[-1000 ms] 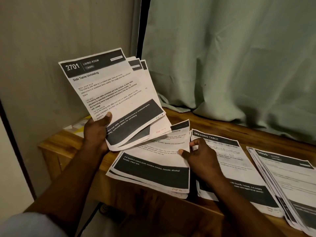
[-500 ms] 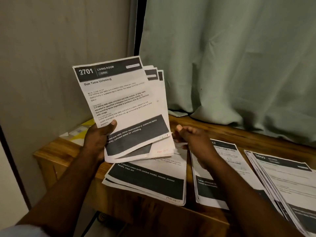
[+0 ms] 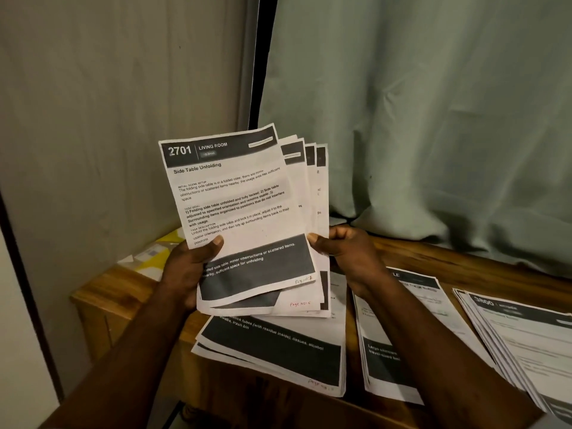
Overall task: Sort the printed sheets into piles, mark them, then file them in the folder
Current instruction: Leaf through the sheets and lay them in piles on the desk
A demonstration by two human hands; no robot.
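A fanned stack of printed sheets (image 3: 235, 196), headed "2701 Living Room, Side Table Unfolding", is held upright above the wooden table (image 3: 464, 261). My left hand (image 3: 188, 267) grips its lower left edge, thumb on the front page. My right hand (image 3: 346, 249) pinches the stack's right edge. Red handwritten page marks show at the sheets' bottom right corners. Three piles lie on the table below: one under the held stack (image 3: 278, 351), a middle pile (image 3: 411, 320) partly hidden by my right forearm, and a thicker fanned pile (image 3: 526, 342) at the right.
A pale green curtain (image 3: 433, 119) hangs behind the table. A beige wall stands to the left. White and yellow packets (image 3: 151, 255) lie at the table's far left corner. The table's front edge runs below the piles.
My right hand left the piles on the table, rose and took hold of the held stack's right edge. The stack moved right and toward the middle of view.
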